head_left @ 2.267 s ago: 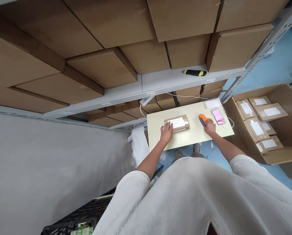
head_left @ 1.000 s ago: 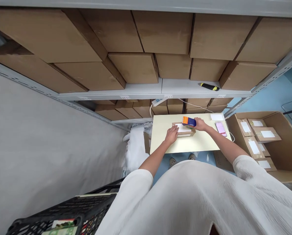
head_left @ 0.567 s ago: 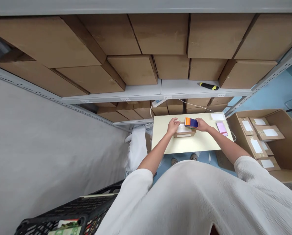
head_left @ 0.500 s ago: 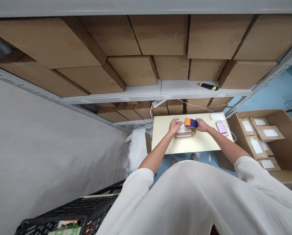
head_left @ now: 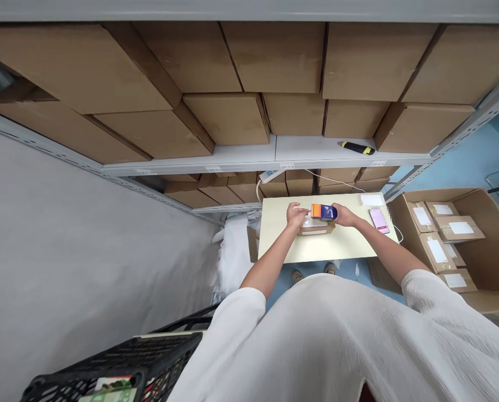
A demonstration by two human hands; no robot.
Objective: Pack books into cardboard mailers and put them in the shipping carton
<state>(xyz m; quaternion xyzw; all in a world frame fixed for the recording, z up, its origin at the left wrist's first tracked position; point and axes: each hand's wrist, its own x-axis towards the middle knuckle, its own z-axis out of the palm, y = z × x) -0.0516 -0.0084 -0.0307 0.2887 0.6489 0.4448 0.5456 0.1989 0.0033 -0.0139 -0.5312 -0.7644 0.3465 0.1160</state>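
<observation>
A small cardboard box (head_left: 317,230) with a white label lies on the pale yellow table (head_left: 274,237). Over its top is an orange and dark blue tape dispenser (head_left: 325,211), held at its right end by my right hand (head_left: 344,214). At the dispenser's orange end, my left hand (head_left: 295,215) has its fingers pinched together; what lies between the fingertips is too small to make out. The part of the box under the dispenser is hidden.
A phone (head_left: 379,221) and white labels (head_left: 371,200) lie at the table's right. An open carton (head_left: 494,240) of labelled boxes stands further right. Above the table is a shelf (head_left: 245,153) with cartons and a utility knife (head_left: 357,148). A black crate (head_left: 149,357) stands lower left.
The tape dispenser has shifted slightly left and turned, showing more of its blue side. My left hand has moved a little left, its fingers now at the dispenser's orange end.
</observation>
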